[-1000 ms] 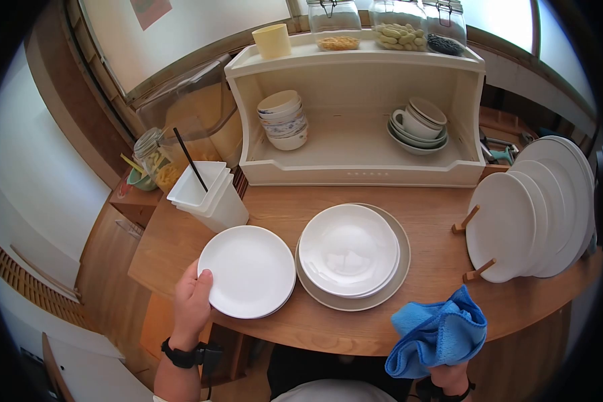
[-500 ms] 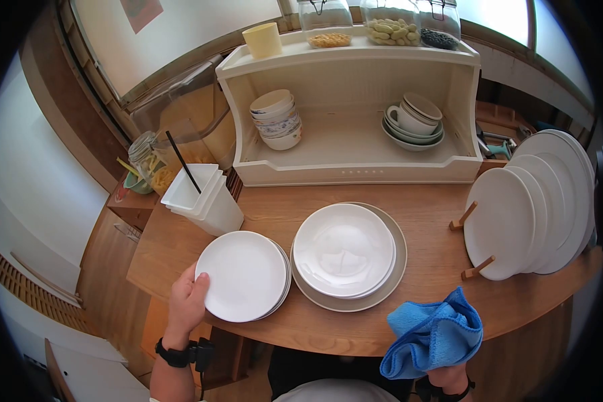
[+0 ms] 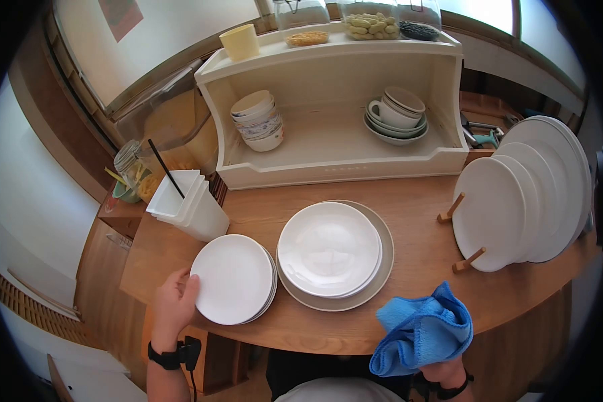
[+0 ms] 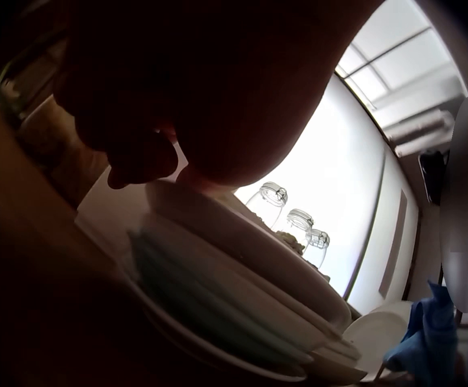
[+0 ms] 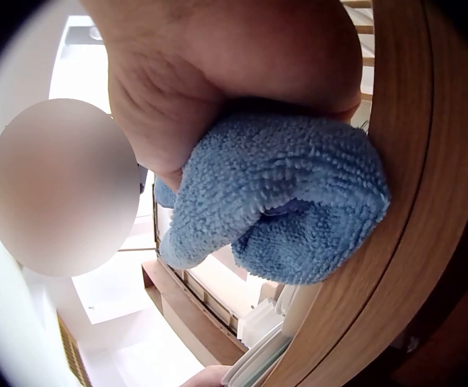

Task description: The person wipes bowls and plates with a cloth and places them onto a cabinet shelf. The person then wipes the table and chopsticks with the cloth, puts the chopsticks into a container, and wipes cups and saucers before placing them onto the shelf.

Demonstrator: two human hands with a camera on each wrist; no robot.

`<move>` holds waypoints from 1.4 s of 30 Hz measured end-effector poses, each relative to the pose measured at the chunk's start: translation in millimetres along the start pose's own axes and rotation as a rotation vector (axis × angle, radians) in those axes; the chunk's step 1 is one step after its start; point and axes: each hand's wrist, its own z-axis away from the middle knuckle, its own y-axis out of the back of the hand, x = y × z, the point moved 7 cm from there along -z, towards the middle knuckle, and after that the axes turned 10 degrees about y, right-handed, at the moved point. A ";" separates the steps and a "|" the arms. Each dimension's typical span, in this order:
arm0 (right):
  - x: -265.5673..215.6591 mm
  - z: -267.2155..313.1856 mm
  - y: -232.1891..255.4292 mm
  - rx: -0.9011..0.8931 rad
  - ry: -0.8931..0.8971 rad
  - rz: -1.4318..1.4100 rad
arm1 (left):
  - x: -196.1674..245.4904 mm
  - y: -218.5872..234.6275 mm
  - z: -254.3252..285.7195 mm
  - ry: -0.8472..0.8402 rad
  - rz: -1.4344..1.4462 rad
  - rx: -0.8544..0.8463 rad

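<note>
White plates [image 3: 226, 280] lie stacked at the table's left front. My left hand [image 3: 173, 301] is at the stack's left edge, thumb tip right at the top plate's rim and fingers loosely bent beside it. In the left wrist view the hand, dark against the window light, hangs over the plate edges [image 4: 242, 250]. My right hand [image 3: 443, 370] grips a bunched blue cloth [image 3: 422, 328] at the front edge of the table; the right wrist view shows the cloth [image 5: 298, 185] folded under the palm. More white plates [image 3: 328, 248] sit on a wider beige-rimmed plate [image 3: 375, 281] between the hands.
At the right, large plates [image 3: 489, 208] stand in a rack with wooden pegs [image 3: 469, 260]. White nested containers [image 3: 201, 214] with a black stick are at the left. Behind stands a cream shelf [image 3: 342, 171] with bowls [image 3: 258, 124], a cup [image 3: 395, 115] and jars [image 3: 372, 23] on top.
The left hand has lowered the top plate onto the stack, and its fingers have loosened at the rim. The right hand keeps the cloth in place. The head view has shifted slightly.
</note>
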 end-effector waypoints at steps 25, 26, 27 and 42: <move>-11.8 -9.6 28.3 0.193 -0.024 -0.275 | 171.9 -131.5 -57.9 -0.215 -0.331 -0.560; -11.4 -9.3 27.6 0.171 -0.012 -0.258 | 169.7 -126.2 -57.9 -0.130 -0.225 -0.557; -11.9 -9.4 26.8 0.148 0.001 -0.240 | 169.2 -122.9 -56.7 -0.136 -0.226 -0.557; -13.7 -59.6 -22.6 -0.213 -0.066 -0.367 | 196.4 -52.5 138.3 -0.886 0.241 -0.551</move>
